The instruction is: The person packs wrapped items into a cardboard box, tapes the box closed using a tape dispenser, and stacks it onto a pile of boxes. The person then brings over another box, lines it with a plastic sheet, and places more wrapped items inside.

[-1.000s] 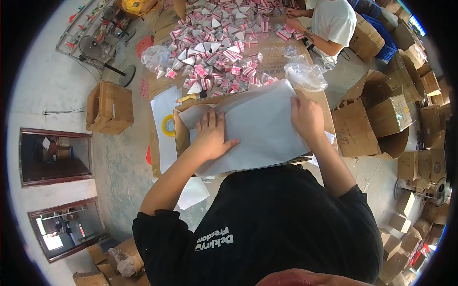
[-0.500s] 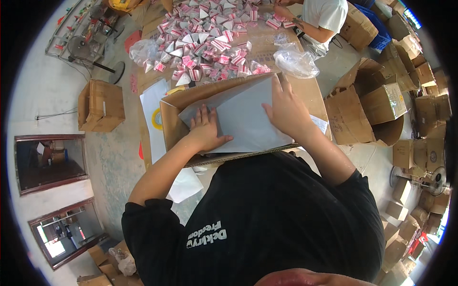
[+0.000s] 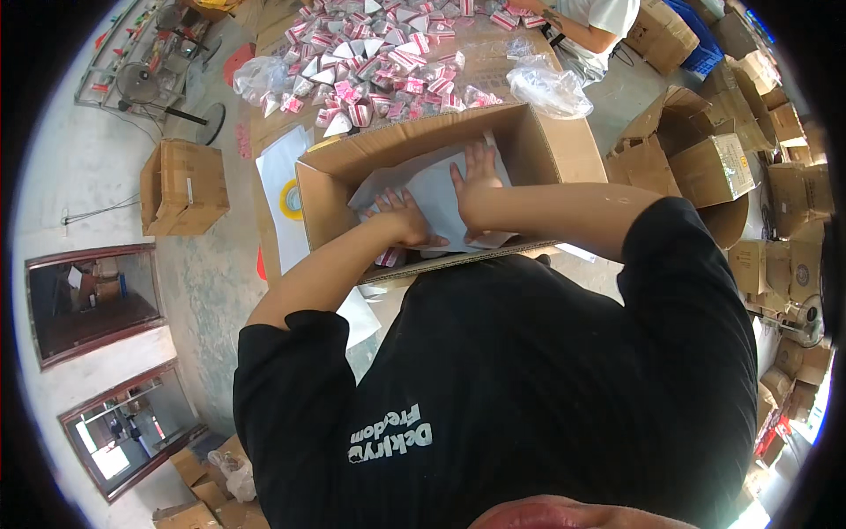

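Observation:
In front of me stands an open cardboard box [image 3: 322,196], and inside it lies a pale grey-white sheet [image 3: 432,187]. My left hand [image 3: 398,219] rests on the sheet's left part with fingers spread. Flat on its right part is my right hand [image 3: 476,189], fingers also apart. Neither hand grips anything. A bit of a pink-and-white packet [image 3: 390,257] shows below the sheet, beside my left wrist. What else the sheet covers is hidden.
Beyond the box, many pink-and-white wedge-shaped packets [image 3: 379,70] are heaped on the table. Clear plastic bags [image 3: 551,88] flank them. Yellow tape [image 3: 291,200] lies on paper at the left. A co-worker's arm [image 3: 564,31] reaches in at far right. Large cartons [image 3: 648,167] stand right.
Both hands have gone down into the box, pushing the sheet lower. My right hand has moved left from the box's right end, and the sheet now lies inside.

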`<act>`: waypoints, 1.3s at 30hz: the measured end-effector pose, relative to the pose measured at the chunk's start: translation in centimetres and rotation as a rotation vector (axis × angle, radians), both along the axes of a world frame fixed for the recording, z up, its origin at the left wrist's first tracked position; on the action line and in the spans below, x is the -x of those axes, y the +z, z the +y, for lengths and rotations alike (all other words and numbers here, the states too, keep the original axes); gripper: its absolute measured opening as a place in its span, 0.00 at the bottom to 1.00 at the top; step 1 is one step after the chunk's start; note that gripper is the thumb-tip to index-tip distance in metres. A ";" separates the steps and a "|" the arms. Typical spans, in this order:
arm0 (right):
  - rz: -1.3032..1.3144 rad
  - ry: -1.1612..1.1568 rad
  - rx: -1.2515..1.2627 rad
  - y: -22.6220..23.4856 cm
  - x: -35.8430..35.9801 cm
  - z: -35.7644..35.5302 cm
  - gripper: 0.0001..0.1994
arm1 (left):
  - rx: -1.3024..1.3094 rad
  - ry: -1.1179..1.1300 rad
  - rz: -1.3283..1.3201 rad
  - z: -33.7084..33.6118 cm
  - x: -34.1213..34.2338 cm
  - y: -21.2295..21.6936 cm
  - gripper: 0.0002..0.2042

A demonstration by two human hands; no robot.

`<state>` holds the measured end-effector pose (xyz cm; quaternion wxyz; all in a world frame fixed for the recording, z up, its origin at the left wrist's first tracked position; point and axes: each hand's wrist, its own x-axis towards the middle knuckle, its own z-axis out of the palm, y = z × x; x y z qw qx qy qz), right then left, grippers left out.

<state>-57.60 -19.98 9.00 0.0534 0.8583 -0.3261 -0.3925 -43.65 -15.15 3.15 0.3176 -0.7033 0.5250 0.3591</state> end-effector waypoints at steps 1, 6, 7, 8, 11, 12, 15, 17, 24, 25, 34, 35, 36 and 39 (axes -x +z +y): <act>-0.121 0.024 0.026 -4.0 0.4 -0.6 0.71 | -0.003 -0.038 -0.026 0.2 -0.4 -2.8 0.72; 0.166 -0.113 -0.036 -6.2 -1.6 -1.6 0.75 | 0.005 0.023 0.015 1.1 0.4 -1.3 0.73; 0.153 -0.159 -0.083 -7.2 -1.1 -1.8 0.75 | -0.004 0.024 -0.004 1.6 0.3 -1.8 0.72; 0.141 -0.202 -0.132 -7.9 -0.6 -1.9 0.76 | -0.011 0.026 0.000 2.0 0.2 -2.2 0.72; 0.097 -0.280 -0.162 -8.6 0.4 -2.6 0.76 | -0.054 0.035 -0.009 2.6 0.5 -2.4 0.67; 0.083 -0.285 -0.176 -8.1 0.3 -2.4 0.76 | -0.062 0.040 -0.009 3.3 0.2 -4.4 0.67; 0.041 -0.379 -0.244 -9.3 0.1 -2.1 0.77 | -0.096 -0.167 0.010 3.5 -0.1 -8.6 0.59; 0.023 -0.439 -0.314 -9.8 0.1 -2.2 0.78 | -0.176 -0.181 0.066 2.8 -0.9 -9.0 0.55; -0.122 -0.387 -0.315 -8.7 -0.2 -1.3 0.72 | -0.157 -0.175 -0.155 -4.2 -2.0 -6.1 0.70; -0.139 -0.395 -0.301 -8.6 0.1 -1.3 0.72 | -0.077 -0.166 -0.147 -4.7 -1.6 -4.8 0.74; -0.274 -0.482 -0.347 -11.7 0.6 -1.8 0.70 | -0.103 0.106 -0.114 -1.0 -0.4 -7.1 0.76; -0.255 -0.473 -0.339 -11.5 0.6 -1.9 0.68 | -0.068 0.119 -0.088 -1.1 -0.4 -7.6 0.76; -0.302 -0.462 -0.309 -11.7 1.2 -1.5 0.70 | -0.045 0.127 -0.057 -0.9 -0.1 -7.5 0.77; -0.348 -0.440 -0.304 -12.3 2.2 -2.1 0.72 | -0.092 0.116 -0.038 -1.3 -0.5 -7.7 0.77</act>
